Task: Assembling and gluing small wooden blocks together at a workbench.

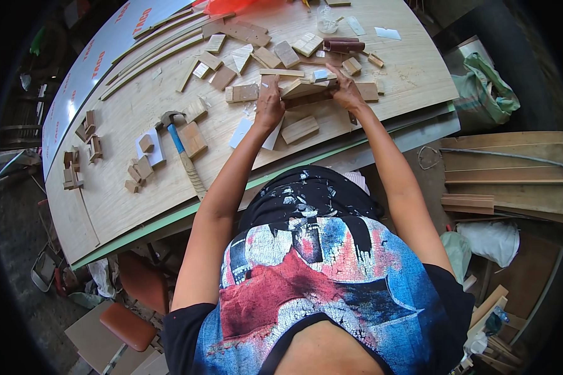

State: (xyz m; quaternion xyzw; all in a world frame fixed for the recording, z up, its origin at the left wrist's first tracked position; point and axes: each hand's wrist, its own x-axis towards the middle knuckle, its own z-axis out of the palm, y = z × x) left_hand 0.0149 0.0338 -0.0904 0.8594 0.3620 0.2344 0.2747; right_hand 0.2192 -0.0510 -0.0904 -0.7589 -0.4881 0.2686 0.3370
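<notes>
A wooden piece (308,89) with a reddish-brown near edge is held between two hands over the far middle part of the table (106,206); whether its underside is rested on the surface cannot be told. Its left end is gripped by the left hand (269,107), with the fingers partly curled against it, and its right end by the right hand (346,92), bent round it likewise; the fingertips on the far side are partly hidden. For good control, pressure is best applied evenly from both ends, so that the piece is neither twisted nor tipped, and its edges are best checked for flushness before force is added. Just on the near side, a loose block (300,129) is left lying where an elbow of the work could be caught, so it is better cleared. To the left, a white sheet (241,132) and a pale block (242,93) are set close to the left hand. Farther left, a hammer (182,155) is laid with its handle pointed to the near side, where it can be picked up easily by the left hand.
</notes>
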